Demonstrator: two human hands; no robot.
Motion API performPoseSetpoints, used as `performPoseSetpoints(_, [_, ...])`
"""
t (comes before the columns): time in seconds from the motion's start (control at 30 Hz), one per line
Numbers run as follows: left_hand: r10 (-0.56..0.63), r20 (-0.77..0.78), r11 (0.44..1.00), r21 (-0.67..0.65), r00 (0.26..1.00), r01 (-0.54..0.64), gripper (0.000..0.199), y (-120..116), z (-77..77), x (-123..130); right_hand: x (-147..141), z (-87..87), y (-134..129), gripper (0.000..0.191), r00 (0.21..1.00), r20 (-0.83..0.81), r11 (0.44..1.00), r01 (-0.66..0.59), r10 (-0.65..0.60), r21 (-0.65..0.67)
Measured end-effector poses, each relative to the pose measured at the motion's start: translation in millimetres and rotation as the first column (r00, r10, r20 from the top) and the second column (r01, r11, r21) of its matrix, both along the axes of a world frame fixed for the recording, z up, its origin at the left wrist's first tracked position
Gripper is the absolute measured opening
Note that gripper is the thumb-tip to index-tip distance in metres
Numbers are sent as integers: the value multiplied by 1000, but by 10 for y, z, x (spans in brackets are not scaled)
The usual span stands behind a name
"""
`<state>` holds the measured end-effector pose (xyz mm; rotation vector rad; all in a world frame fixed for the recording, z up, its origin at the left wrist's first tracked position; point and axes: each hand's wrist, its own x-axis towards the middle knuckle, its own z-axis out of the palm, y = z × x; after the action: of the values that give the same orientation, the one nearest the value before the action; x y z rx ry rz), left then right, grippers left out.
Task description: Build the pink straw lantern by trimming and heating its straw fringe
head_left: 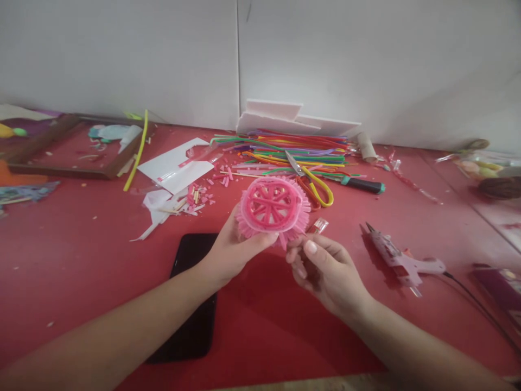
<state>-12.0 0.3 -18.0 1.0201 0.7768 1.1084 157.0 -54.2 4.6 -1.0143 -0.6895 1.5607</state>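
Pink round spoked piece with fringed rim [273, 206] held over middle of red desk [81, 244], left hand [240, 244] grip closed on it, far fingers hidden; right hand [329, 266] grip pinched shut by lower rim, contents unclear; flat black rectangular device [195, 331] toward near edge, part-covered by left forearm.

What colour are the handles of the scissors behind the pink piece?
In the head view, the scissors have one yellow handle and one orange-red handle.

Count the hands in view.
2: the left hand holds the pink spoked piece; the right hand is at its lower right edge. No others show.
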Motion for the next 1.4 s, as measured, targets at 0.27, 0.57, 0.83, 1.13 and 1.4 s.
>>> performPoseSetpoints(0.27, [41, -122, 998, 54, 992, -35, 45, 1, 124, 18, -27, 33, -17, 38, 999, -38, 992, -14, 9, -124])
performPoseSetpoints(0.57, [50, -153, 988, 155, 987, -26, 41, 6, 115, 20, -20, 30, -25, 40, 999, 5, 994, 40, -39, -100])
performPoseSetpoints(0.83, [64, -170, 987, 154, 983, -38, 42, 10, 97, 15, -10, 19, -26, 29, 998, -3, 997, 57, -57, -53])
performPoseSetpoints(1.13, [75, -148, 991, 121, 986, -57, 45, 11, 96, 8, -1, 22, -42, 22, 997, 22, 997, 73, -73, 13])
performPoseSetpoints(1.4, [110, -125, 990, 99, 986, -98, 49, 2, 95, 25, -29, 43, -36, 20, 985, -9, 984, 169, -170, -53])
